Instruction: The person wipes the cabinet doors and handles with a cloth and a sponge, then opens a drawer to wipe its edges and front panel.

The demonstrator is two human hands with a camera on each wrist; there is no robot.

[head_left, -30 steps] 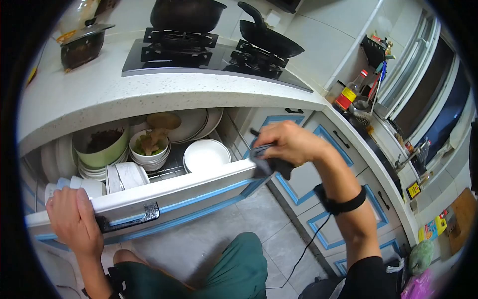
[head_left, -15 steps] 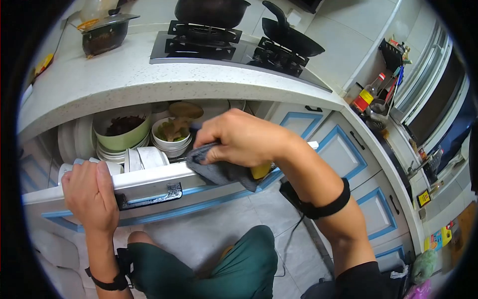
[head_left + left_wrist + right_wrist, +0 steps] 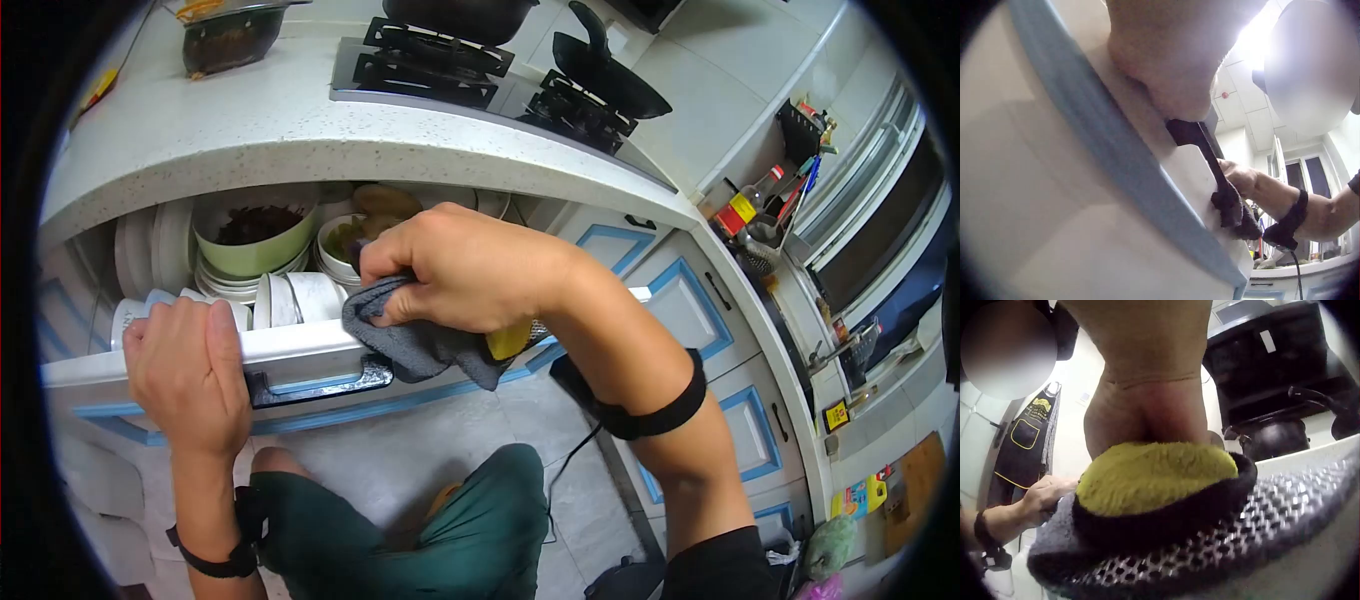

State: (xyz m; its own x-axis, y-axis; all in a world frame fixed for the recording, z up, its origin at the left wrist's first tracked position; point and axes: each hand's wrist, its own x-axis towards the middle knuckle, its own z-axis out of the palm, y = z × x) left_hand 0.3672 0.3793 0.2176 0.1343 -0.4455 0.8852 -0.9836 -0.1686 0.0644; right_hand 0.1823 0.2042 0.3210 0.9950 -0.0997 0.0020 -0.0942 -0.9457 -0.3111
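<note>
A pulled-out drawer front (image 3: 290, 340) crosses the head view, white with blue trim and a black handle (image 3: 322, 382). My left hand (image 3: 190, 375) grips its top edge left of the handle, fingers hooked over. Farther right on that edge, my right hand (image 3: 470, 270) pinches a grey cleaning cloth (image 3: 420, 350), which drapes over the front beside the handle. A yellow spongy part (image 3: 1154, 478) of the cloth shows beneath the palm in the right wrist view, next to silver mesh-patterned material (image 3: 1166, 565). Some right fingertips are hidden by the cloth.
Inside the drawer are a green bowl (image 3: 240, 262) with dark contents, white bowls (image 3: 300, 300) and upright plates. The speckled countertop (image 3: 250, 140) overhangs it, carrying a gas stove (image 3: 430, 95), pans and a lidded pot (image 3: 230, 42). Cabinets (image 3: 690, 310) line the right.
From the drawer's right end, my right hand has slid the cloth left along the top edge, nearer the left hand. The left hand keeps its grip. The head view has shifted slightly.
</note>
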